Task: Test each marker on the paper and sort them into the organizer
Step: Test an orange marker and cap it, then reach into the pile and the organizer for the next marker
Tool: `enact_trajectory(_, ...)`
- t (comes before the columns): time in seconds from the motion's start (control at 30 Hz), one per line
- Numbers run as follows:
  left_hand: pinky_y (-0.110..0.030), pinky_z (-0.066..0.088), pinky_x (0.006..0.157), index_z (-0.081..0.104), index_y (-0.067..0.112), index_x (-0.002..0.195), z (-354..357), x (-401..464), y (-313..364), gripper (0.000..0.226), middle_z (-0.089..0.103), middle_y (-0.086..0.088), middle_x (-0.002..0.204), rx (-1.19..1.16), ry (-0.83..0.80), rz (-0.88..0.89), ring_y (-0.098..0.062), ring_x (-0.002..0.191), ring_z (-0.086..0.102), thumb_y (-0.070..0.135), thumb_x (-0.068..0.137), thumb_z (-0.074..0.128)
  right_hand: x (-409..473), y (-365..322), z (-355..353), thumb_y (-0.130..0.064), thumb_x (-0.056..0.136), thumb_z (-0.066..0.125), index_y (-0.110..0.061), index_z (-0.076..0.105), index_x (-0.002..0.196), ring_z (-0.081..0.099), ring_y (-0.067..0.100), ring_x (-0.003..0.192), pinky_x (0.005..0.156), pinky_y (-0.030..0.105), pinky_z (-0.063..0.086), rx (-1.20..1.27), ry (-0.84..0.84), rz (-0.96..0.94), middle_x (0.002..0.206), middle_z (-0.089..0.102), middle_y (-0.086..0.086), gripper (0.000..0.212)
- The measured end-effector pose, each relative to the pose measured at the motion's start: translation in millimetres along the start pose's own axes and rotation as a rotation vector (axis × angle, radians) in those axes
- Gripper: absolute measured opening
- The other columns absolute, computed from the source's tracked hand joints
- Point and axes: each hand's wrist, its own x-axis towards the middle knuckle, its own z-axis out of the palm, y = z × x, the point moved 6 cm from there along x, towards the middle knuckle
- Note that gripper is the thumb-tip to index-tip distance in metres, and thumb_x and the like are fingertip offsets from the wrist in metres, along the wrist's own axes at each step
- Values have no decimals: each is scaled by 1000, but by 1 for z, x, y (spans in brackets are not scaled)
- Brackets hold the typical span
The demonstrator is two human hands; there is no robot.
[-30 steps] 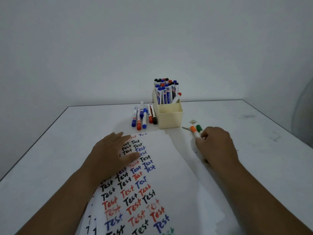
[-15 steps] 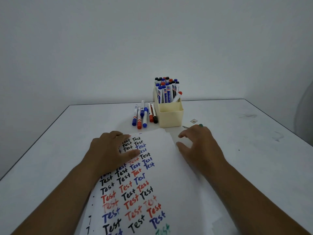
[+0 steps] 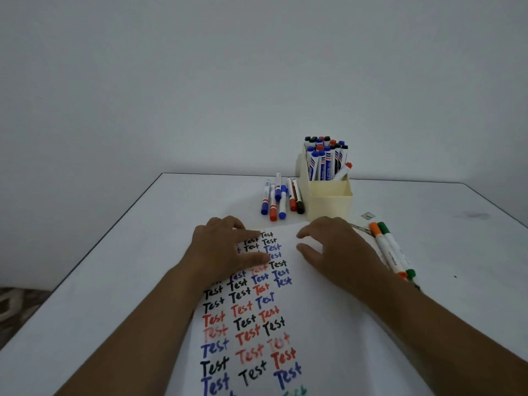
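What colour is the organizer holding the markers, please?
The organizer is pale cream yellow, seen in the head view.

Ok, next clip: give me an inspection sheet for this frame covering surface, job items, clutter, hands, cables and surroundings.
Surface: white table, faint smudges at the far right.
Job's things: paper covered in rows of "Test" in black, red and blue; cream organizer, rear compartment packed with upright markers, front one looks empty; six loose markers lying left of it; orange marker and green marker lying side by side right of the paper.
Clutter: a small scrap beyond the two markers.
Hands: left hand flat on the paper; right hand on the paper, fingers loosely bent, nothing in its grip.
Cables: nothing seen.
Surroundings: bare wall; patterned floor at left.
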Motion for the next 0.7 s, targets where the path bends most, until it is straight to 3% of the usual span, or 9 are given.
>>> enact_trajectory(0.13, -42, 37, 102, 49, 54, 137, 1, 1, -2, 96, 49, 15, 137, -6, 7, 6, -11, 125, 41, 104, 59, 26, 52, -19, 7, -34, 102, 53, -25, 65, 131, 59, 18, 113, 102, 32, 46, -111, -18, -100, 129, 66, 0, 32)
enact_trajectory(0.27, -39, 33, 107, 50, 47, 139, 3, 0, -9, 99, 48, 15, 142, -128, 54, -33, -10, 129, 43, 100, 57, 33, 103, -24, 21, -21, 100, 57, -31, 62, 135, 57, 24, 114, 97, 39, 52, -175, -66, -117, 127, 65, 3, 37)
enact_trajectory(0.4, -37, 29, 112, 50, 39, 141, 2, 1, -11, 102, 47, 15, 147, -210, 99, -52, -9, 133, 41, 98, 58, 43, 137, -28, 36, -31, 97, 62, -36, 62, 135, 51, 29, 126, 102, 46, 48, -185, -173, -158, 130, 64, 2, 38)
enact_trajectory(0.5, -37, 25, 118, 51, 37, 142, 6, 0, -12, 98, 42, 14, 153, -238, 78, -50, -9, 140, 34, 94, 62, 52, 154, -31, 47, -37, 98, 61, -39, 56, 140, 46, 22, 130, 103, 44, 48, -290, -288, -146, 136, 61, -2, 42)
enact_trajectory(0.6, -37, 23, 121, 48, 34, 145, 9, -2, -13, 97, 35, 12, 158, -361, 48, -59, -9, 146, 26, 86, 65, 62, 163, -34, 56, -35, 96, 63, -36, 56, 141, 51, 22, 129, 103, 44, 48, -375, -368, -130, 138, 59, -1, 46)
enact_trajectory(0.7, -34, 22, 118, 47, 32, 146, 9, -2, -14, 96, 34, 11, 159, -377, 55, -63, -9, 146, 26, 84, 67, 63, 167, -39, 59, -30, 88, 67, -32, 70, 124, 60, 24, 115, 94, 45, 54, -414, -371, -127, 123, 66, -1, 35)
